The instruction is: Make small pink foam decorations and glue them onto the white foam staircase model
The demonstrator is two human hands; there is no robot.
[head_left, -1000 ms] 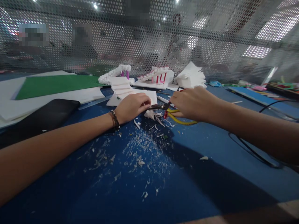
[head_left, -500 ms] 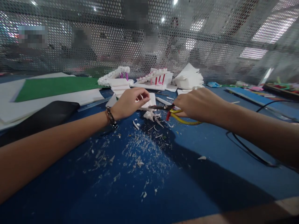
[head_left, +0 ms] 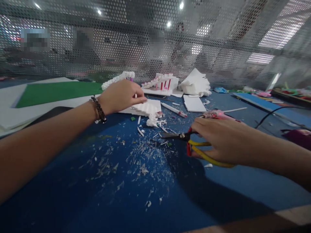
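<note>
My right hand (head_left: 218,142) is closed around yellow-handled scissors (head_left: 191,144), their dark blades pointing left just above the blue table (head_left: 126,200). My left hand (head_left: 120,95), with a beaded bracelet on the wrist, is raised further back, its fingers pinched on a small white piece I cannot make out, just above a white ridged foam piece (head_left: 145,108). White foam shavings (head_left: 145,155) are scattered on the table between the two hands.
Two small white foam stair models (head_left: 160,82) with pink posts and a stack of white foam sheets (head_left: 195,84) stand at the back by a perforated metal screen (head_left: 155,42). A green sheet (head_left: 55,92), a marker pen (head_left: 173,109), a white square (head_left: 193,103) and a black cable (head_left: 274,113) lie around.
My right hand has drawn the scissors back toward me and to the right. My left hand has lifted and moved back and left, away from the scissor blades.
</note>
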